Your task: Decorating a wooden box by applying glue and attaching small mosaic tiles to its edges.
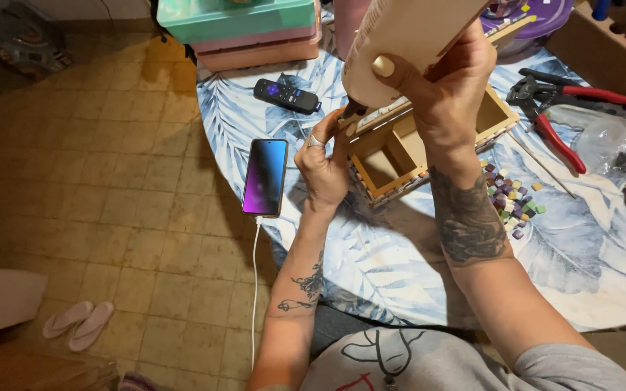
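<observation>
I held a glue gun (400, 36) up over the worktop (400, 253), my right hand (447, 94) wrapped tight round its pale body and a thumb laid along its side. Its dark tip pointed down and to the left, at the near rim of a small wooden box (429, 145). My left hand (324, 163) was curled narrow at that same corner, its fingertips pinched right by the tip against the box's edge; what, if anything, sat between them I could not tell.

The box stood open in the middle of the worktop, split into compartments, with small tiles set along its front rim. Just to its right lay a loose heap of tiles (510, 199) in purple, green, yellow and white. Beyond those, well to the right, lay red-handled pliers (556, 108) and a thin rod beside them.

To the left of my left hand a phone (265, 177) lay flat near the edge of the worktop, its screen lit, a white cable (254, 289) hanging down from it. A black remote (287, 95) lay behind it. At the back stood stacked green and pink cases (244, 29). Down on the tiled floor (110, 181) lay a pair of sandals (79, 324).
</observation>
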